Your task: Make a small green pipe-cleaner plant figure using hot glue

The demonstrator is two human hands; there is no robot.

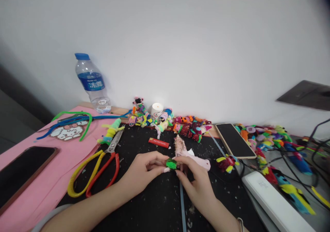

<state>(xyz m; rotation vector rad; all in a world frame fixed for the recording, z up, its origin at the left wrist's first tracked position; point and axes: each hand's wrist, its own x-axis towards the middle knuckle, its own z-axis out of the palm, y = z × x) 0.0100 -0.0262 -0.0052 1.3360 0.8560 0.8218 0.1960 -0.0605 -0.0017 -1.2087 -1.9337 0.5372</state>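
Note:
A small coil of bright green pipe cleaner [171, 163] sits between my two hands, above the black mat [144, 204]. My left hand [144, 170] pinches its left side between thumb and fingers. From the right, my right hand [194, 177] grips the same piece, thumb and fingertips closed on it. Just behind the hands lies a pale pink hot glue gun [202, 162] with a stained nozzle end. A red lighter [158, 143] rests farther back. To the left are scissors [113, 146] with one yellow and one red handle.
Behind stand a water bottle [91, 82], a white cup [157, 111] and several pipe-cleaner figures [140, 117]. Phones lie at left [23, 173] and right [235, 141]. A white power bank [275, 201], dark cables [294, 166] and more figures [270, 135] crowd the right.

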